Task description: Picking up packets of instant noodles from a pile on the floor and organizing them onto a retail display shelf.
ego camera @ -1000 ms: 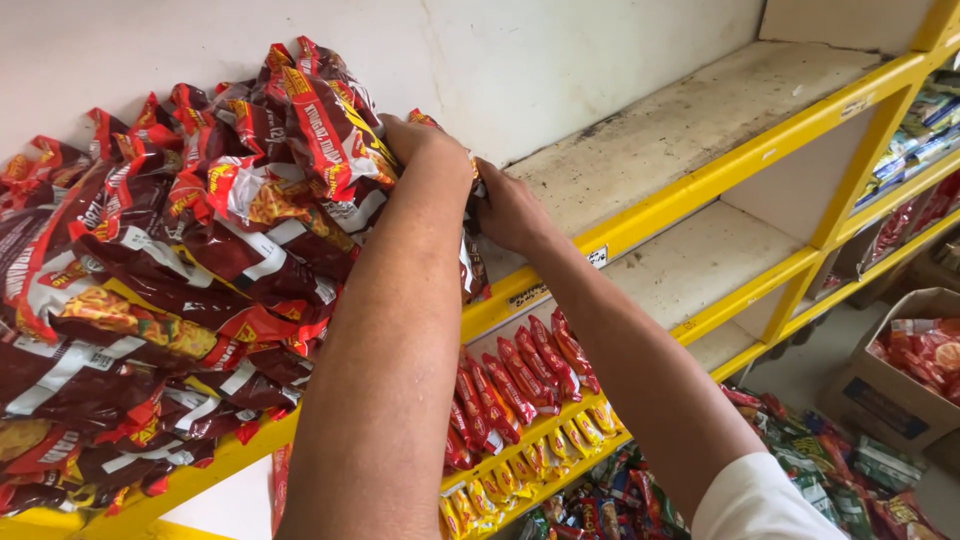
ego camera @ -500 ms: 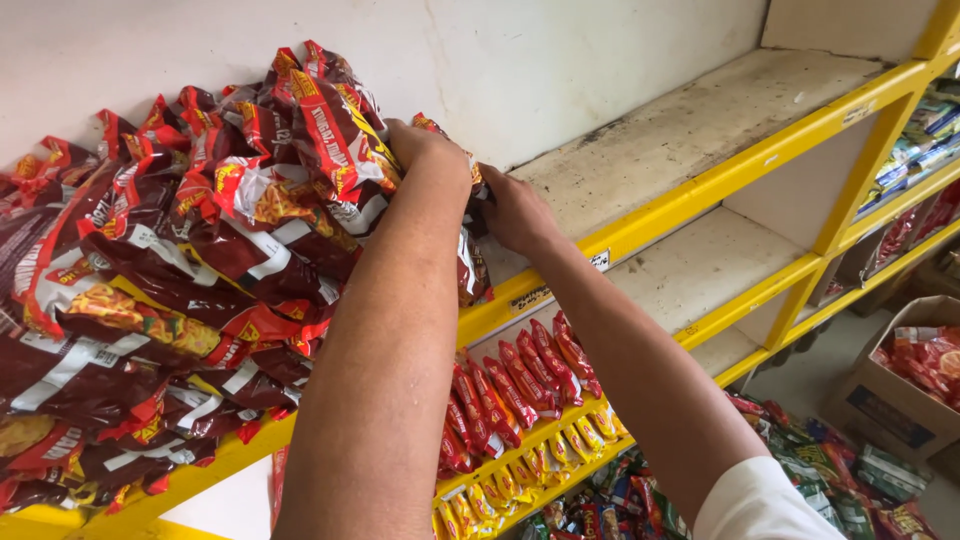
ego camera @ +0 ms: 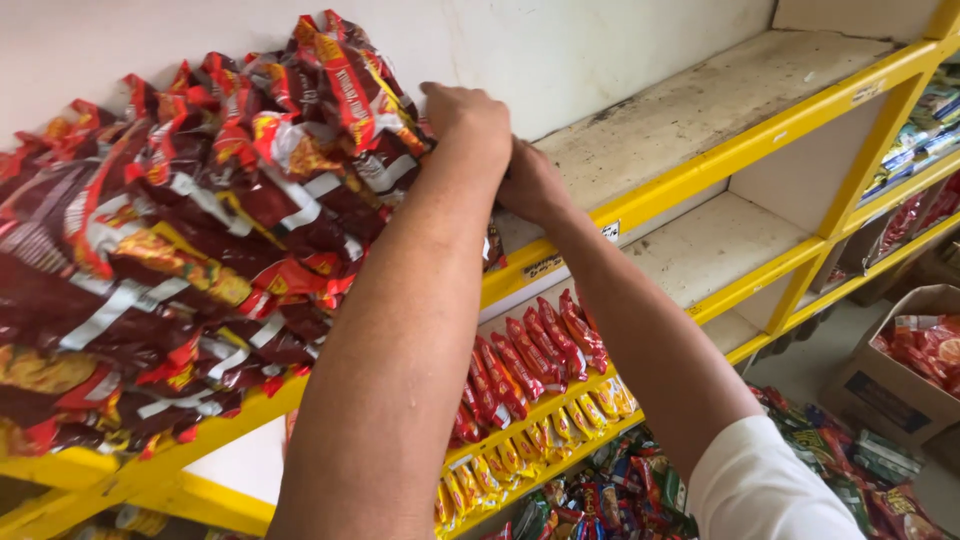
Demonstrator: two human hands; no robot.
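Hands up at the top shelf (ego camera: 760, 135), both against the right end of the snack packet pile (ego camera: 200, 230). Left hand (ego camera: 468, 122) sits curled over the top of the pile, fingers bent onto the last packets; I can't tell if it actually pinches one. Right hand (ego camera: 533, 187) is tucked behind the left wrist, low at the pile's end, grip hidden, so I can't tell how open it is. I'd judge the way to do this well is to press the end packets flat and leftward together, since the pile leans over the yellow front rail (ego camera: 700, 170) and could slide off. Open room: bare shelf to the right, well apart from the pile. Lower shelf (ego camera: 720, 260) partly free; red sachets (ego camera: 530, 350) hang below.
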